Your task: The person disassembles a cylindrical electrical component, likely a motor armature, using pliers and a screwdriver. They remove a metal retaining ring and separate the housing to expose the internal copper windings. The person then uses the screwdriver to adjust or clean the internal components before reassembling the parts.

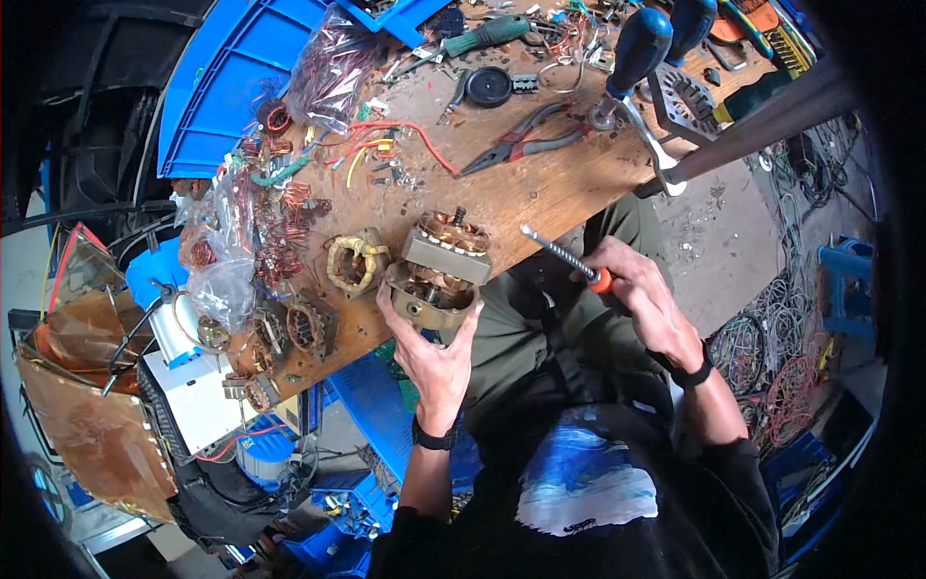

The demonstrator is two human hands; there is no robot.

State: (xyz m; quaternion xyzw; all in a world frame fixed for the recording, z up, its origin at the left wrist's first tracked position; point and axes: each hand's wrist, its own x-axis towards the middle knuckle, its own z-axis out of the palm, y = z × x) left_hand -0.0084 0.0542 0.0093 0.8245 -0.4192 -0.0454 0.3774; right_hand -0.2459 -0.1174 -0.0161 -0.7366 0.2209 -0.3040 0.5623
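At the near edge of the wooden bench, my left hand (432, 359) is closed around the metal end housing (413, 307) of a small electric motor. The motor's grey laminated core (449, 259) and copper windings (451, 232) rise above that housing, with a short dark shaft on top. To the right, my right hand (644, 294) grips a screwdriver (564, 256) with an orange-red collar and a ribbed-looking shaft. Its tip points up and left, apart from the motor. Most of the screwdriver's handle is hidden in my palm. A wound stator ring (355, 262) sits just left of the motor.
Red-handled pliers (526, 145) lie farther back. A blue-handled tool (641, 53) stands near a metal bar (772, 125) crossing the right side. Copper wire scraps (285, 227), a plastic bag (227, 280) and more stators (307, 326) crowd the left. A blue bin (236, 72) stands behind.
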